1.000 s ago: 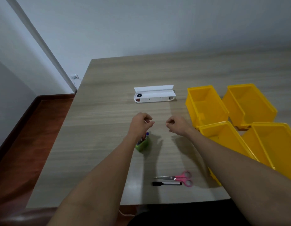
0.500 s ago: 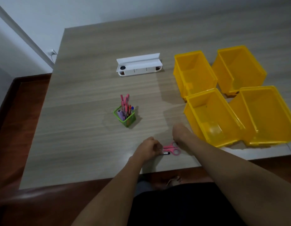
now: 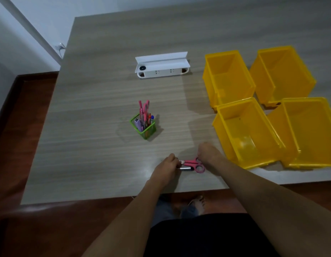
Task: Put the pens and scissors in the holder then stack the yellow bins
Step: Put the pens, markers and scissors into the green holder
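Pink-handled scissors (image 3: 195,163) and a black pen (image 3: 187,169) lie side by side near the table's front edge. My left hand (image 3: 167,166) is curled over the pen's left end and the scissor blades, hiding them. My right hand (image 3: 207,153) has its fingertips bent down onto the upper handle loop. A green mesh holder (image 3: 144,128) stands mid-table, behind and left of my hands, with several pens and another pink pair of scissors in it. Four empty yellow bins sit unstacked at the right: back left (image 3: 227,78), back right (image 3: 283,71), front left (image 3: 244,130), front right (image 3: 313,130).
A white power strip box (image 3: 162,66) with its lid up lies at the back centre of the wooden table (image 3: 90,145). The table's front edge runs just below my hands. Red-brown floor and my feet show beneath it.
Both hands have dropped from above the holder to the front edge and closed in on the pen and scissors. My head has tilted down, so the holder is now uncovered.
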